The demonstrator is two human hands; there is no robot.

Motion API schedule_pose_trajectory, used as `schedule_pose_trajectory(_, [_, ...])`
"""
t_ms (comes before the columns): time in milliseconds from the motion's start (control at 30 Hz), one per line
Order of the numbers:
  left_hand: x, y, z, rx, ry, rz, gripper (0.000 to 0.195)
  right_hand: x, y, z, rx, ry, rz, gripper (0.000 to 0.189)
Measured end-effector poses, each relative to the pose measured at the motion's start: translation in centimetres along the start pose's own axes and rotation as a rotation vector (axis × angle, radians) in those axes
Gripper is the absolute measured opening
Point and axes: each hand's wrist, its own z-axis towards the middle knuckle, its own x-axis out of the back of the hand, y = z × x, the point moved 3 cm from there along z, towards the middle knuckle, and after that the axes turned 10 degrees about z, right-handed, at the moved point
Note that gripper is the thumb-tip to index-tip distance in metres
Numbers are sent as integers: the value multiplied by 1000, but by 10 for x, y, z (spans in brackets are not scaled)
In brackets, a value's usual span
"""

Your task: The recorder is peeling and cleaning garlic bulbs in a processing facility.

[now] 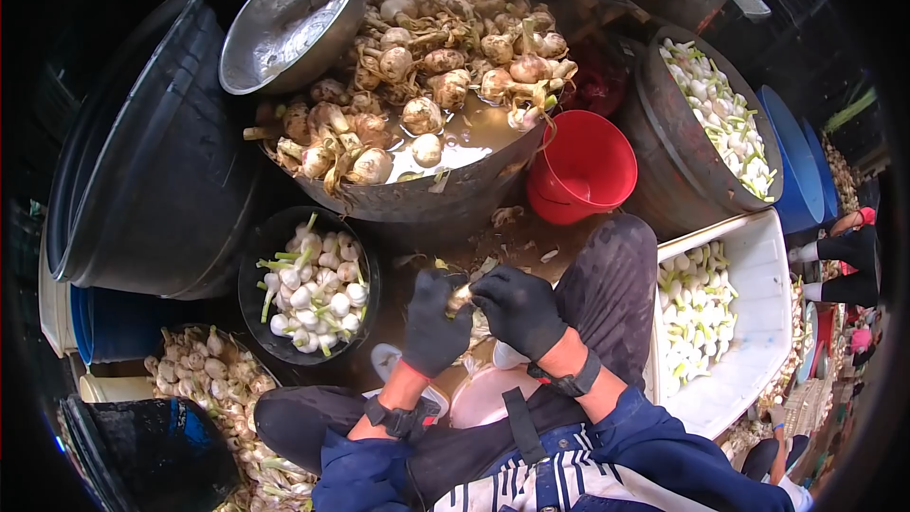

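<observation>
Both hands wear black gloves and meet in front of my knees. My left hand (pixel 435 331) grips a garlic bulb (pixel 461 298), much of it hidden by the fingers. On its right side, the fingertips of my right hand (pixel 519 309) pinch the same bulb. Loose peelings (pixel 480 331) lie below and between the hands. To the left, a round black tub (pixel 247 299) holds clean white garlic bulbs (pixel 320 291) with green stems. Ahead stands a large dark vat (pixel 419 203) of murky water, heaped with brown unpeeled garlic (pixel 444 60).
A steel bowl (pixel 298 28) tilts on the vat's rim. A red bucket (pixel 586 163) stands right of it. At right are a white crate (pixel 757 299) and a drum (pixel 654 135) of peeled garlic. A big black barrel (pixel 156 192) rises at left. Other people's legs (pixel 849 267) show far right.
</observation>
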Motion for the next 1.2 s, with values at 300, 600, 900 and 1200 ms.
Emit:
schedule_pose_trajectory(300, [-5,0,-6,-21,-12,71,33,-9,-1,-7,57,-11,-182,8])
schedule_pose_trajectory(600, [-4,0,-4,-35,-51,46,33,-8,4,-4,3,46,-42,8])
schedule_pose_trajectory(900, [13,5,8,-25,-307,-321,36,4,75,-14,-433,167,-3,7])
schedule_pose_trajectory(1200, [11,-16,8,270,-344,-731,67,33,4,12,83,-80,218,28])
